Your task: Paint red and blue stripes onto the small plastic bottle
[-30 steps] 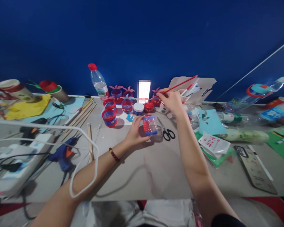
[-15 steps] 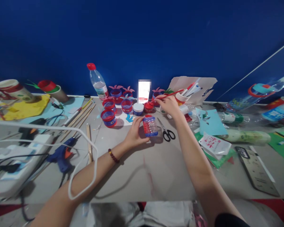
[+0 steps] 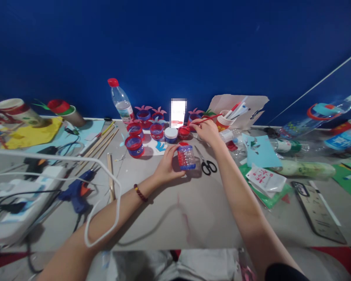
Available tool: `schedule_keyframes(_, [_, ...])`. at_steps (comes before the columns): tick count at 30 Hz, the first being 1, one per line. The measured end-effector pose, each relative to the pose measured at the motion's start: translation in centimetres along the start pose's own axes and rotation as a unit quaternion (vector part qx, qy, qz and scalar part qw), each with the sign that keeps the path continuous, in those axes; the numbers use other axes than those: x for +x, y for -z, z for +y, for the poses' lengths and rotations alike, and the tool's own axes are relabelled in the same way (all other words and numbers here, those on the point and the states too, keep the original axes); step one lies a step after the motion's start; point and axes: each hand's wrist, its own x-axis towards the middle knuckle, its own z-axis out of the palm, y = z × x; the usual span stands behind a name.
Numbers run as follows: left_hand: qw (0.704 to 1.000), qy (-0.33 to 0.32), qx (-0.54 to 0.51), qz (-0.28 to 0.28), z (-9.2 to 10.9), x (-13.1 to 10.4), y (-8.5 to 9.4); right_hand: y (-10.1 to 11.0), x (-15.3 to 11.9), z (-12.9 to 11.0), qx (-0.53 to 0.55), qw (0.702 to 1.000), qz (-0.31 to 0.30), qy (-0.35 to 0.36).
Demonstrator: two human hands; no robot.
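Left hand point(image 3: 166, 166) clamped on the side of a red-and-blue ridged cup point(image 3: 187, 158), just left of the scissors point(image 3: 208, 168); grip likely keeps the clear ridges exposed. Right hand point(image 3: 207, 130): fingers pinched together on a brush point(image 3: 212, 119), slanted, apparently to bring its tip to the red jar point(image 3: 183, 134). Visible count: one held cup, one scissors, one brush in hand, two jars, six painted cups point(image 3: 138, 149) clustered around, one red-capped bottle point(image 3: 120, 99).
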Motion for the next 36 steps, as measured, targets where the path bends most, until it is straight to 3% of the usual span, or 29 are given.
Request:
schedule_keyframes(6, [1.000, -0.003, 0.010, -0.005, 0.1, 0.0, 0.1, 0.1, -0.1, -0.4, -0.037, 0.999, 0.006, 0.003])
schedule_keyframes(20, [1.000, -0.011, 0.002, -0.008, 0.0, 0.1, 0.1, 0.4, 0.1, 0.0, 0.032, 0.999, 0.031, -0.018])
schedule_keyframes(36, [1.000, 0.006, 0.010, -0.028, 0.4, 0.0, 0.3, -0.1, -0.3, -1.0, -0.054, 0.997, 0.021, -0.046])
